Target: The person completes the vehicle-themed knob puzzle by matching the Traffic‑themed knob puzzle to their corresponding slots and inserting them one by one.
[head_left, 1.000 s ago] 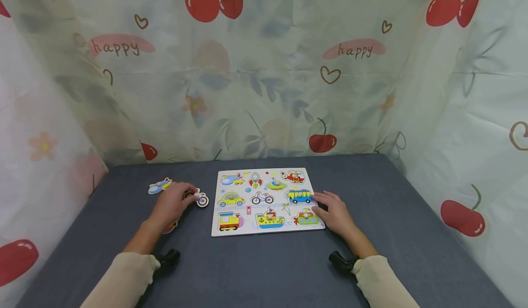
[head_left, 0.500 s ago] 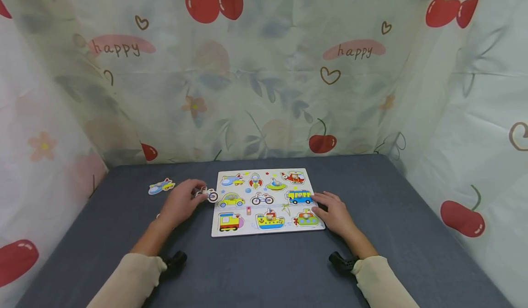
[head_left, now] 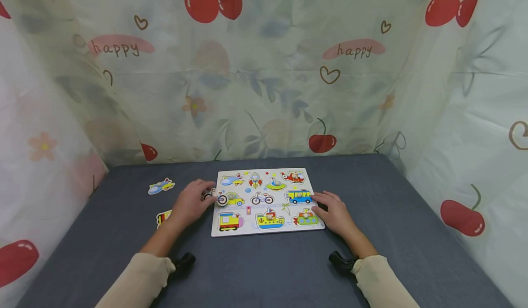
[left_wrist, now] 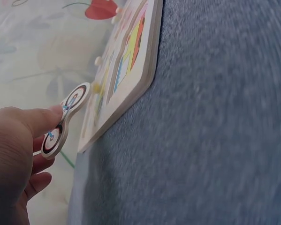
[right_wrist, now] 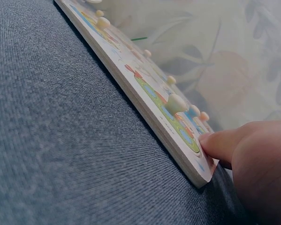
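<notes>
Thumb point(left_wrist: 41, 121) pinches bicycle piece point(left_wrist: 66, 118) in left-wrist view; less certain from head.

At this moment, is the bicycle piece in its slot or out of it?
Out: the left hand holds the bicycle piece well left of the bicycle slot in the puzzle board.

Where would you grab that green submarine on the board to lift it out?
Probably by its round knob, pinched from above between thumb and fingertip. The knob stands up from the submarine, whose flat shape is ringed by the board, leaving little edge to grip. The right hand, at the board's right edge, seems handiest.
</notes>
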`<control>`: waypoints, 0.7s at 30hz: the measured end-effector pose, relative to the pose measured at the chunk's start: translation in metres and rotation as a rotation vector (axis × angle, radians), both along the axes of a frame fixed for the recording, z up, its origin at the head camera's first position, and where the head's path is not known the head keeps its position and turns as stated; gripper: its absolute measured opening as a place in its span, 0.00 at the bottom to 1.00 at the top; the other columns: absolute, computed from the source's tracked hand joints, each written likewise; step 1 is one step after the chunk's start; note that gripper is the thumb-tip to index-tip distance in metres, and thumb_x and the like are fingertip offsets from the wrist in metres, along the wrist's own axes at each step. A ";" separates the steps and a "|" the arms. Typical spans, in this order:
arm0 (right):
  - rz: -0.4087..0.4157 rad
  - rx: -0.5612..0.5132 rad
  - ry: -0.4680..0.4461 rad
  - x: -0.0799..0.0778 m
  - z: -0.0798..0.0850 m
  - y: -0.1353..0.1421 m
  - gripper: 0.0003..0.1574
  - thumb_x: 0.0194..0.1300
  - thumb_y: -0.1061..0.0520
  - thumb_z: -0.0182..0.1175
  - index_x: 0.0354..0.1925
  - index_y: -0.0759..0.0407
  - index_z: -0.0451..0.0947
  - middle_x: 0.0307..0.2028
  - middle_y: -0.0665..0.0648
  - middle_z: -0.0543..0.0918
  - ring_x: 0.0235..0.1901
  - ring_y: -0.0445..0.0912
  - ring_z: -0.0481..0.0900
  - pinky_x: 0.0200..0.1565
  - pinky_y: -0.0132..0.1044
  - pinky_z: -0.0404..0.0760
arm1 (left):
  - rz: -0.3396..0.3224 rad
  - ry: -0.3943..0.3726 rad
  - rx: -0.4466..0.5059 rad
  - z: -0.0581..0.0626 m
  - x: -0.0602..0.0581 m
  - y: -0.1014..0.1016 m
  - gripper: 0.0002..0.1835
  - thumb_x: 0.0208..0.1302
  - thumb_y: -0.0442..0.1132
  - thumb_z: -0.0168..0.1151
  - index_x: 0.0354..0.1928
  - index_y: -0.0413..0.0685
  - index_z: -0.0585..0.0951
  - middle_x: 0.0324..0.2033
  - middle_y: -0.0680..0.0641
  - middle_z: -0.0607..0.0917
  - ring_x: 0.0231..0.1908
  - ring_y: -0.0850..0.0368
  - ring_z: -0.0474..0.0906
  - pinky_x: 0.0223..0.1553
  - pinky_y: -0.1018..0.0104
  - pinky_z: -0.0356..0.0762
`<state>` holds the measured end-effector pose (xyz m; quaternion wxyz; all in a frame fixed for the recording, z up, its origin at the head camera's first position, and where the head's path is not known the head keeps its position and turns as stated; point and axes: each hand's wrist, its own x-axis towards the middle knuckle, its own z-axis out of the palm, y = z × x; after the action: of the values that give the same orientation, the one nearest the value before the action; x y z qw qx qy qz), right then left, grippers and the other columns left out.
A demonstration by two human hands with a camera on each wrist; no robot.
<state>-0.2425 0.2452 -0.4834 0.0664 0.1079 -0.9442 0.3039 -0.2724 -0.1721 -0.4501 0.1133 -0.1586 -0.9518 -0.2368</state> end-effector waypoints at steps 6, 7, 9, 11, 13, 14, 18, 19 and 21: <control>-0.001 0.000 -0.001 -0.001 -0.001 0.001 0.27 0.67 0.55 0.62 0.62 0.62 0.75 0.63 0.62 0.74 0.68 0.61 0.59 0.62 0.64 0.55 | -0.011 0.029 0.014 0.000 0.001 0.008 0.21 0.58 0.44 0.72 0.52 0.45 0.83 0.42 0.46 0.80 0.41 0.51 0.73 0.43 0.53 0.72; -0.001 0.000 0.003 -0.001 -0.001 0.001 0.27 0.67 0.55 0.62 0.62 0.62 0.75 0.62 0.62 0.74 0.68 0.61 0.59 0.62 0.64 0.55 | -0.013 0.032 0.023 0.000 0.001 0.010 0.20 0.58 0.44 0.72 0.52 0.45 0.83 0.41 0.47 0.80 0.40 0.51 0.73 0.42 0.53 0.72; 0.000 -0.002 0.009 -0.001 -0.001 0.001 0.27 0.67 0.56 0.62 0.62 0.62 0.75 0.62 0.62 0.74 0.68 0.61 0.59 0.62 0.64 0.55 | -0.012 0.034 0.041 0.000 0.000 0.014 0.20 0.58 0.44 0.72 0.51 0.46 0.84 0.40 0.48 0.80 0.39 0.52 0.73 0.41 0.54 0.71; 0.003 -0.003 0.014 -0.001 -0.002 0.002 0.27 0.66 0.56 0.62 0.62 0.62 0.75 0.62 0.62 0.74 0.67 0.61 0.60 0.62 0.64 0.56 | -0.011 0.028 0.060 0.000 0.000 0.018 0.19 0.57 0.44 0.72 0.50 0.46 0.84 0.39 0.48 0.80 0.39 0.53 0.73 0.40 0.55 0.71; 0.005 -0.002 0.014 -0.002 -0.002 0.002 0.27 0.66 0.56 0.62 0.62 0.62 0.75 0.62 0.62 0.74 0.67 0.61 0.60 0.62 0.64 0.56 | -0.009 0.018 0.072 0.000 -0.001 0.022 0.19 0.57 0.45 0.72 0.49 0.47 0.84 0.38 0.49 0.80 0.39 0.53 0.72 0.40 0.56 0.71; 0.006 -0.001 0.013 -0.002 -0.002 0.002 0.27 0.66 0.56 0.62 0.62 0.62 0.75 0.62 0.62 0.74 0.67 0.61 0.60 0.62 0.64 0.56 | -0.011 0.013 0.077 0.000 -0.001 0.024 0.18 0.57 0.45 0.72 0.49 0.47 0.84 0.38 0.49 0.80 0.39 0.53 0.72 0.40 0.56 0.71; 0.007 0.003 0.010 -0.002 -0.002 0.002 0.27 0.66 0.55 0.62 0.62 0.61 0.75 0.62 0.62 0.74 0.67 0.61 0.60 0.62 0.64 0.55 | -0.022 0.004 0.098 0.000 -0.002 0.033 0.18 0.57 0.45 0.73 0.48 0.46 0.84 0.38 0.49 0.80 0.39 0.53 0.73 0.40 0.57 0.72; 0.007 0.004 0.009 -0.001 -0.002 0.002 0.27 0.66 0.55 0.62 0.62 0.61 0.75 0.62 0.62 0.74 0.67 0.61 0.60 0.62 0.64 0.55 | -0.027 0.009 0.103 -0.001 -0.002 0.036 0.18 0.56 0.44 0.73 0.47 0.46 0.84 0.38 0.49 0.81 0.39 0.53 0.74 0.40 0.57 0.72; 0.007 0.002 0.008 -0.001 -0.002 0.001 0.27 0.66 0.55 0.62 0.62 0.61 0.75 0.62 0.62 0.74 0.67 0.61 0.60 0.62 0.64 0.55 | -0.033 0.014 0.119 -0.003 -0.003 0.040 0.18 0.56 0.44 0.74 0.47 0.46 0.84 0.39 0.49 0.81 0.39 0.53 0.75 0.41 0.57 0.72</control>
<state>-0.2437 0.2463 -0.4849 0.0688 0.1127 -0.9439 0.3026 -0.2756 -0.1325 -0.4531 0.1253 -0.1689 -0.9324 -0.2938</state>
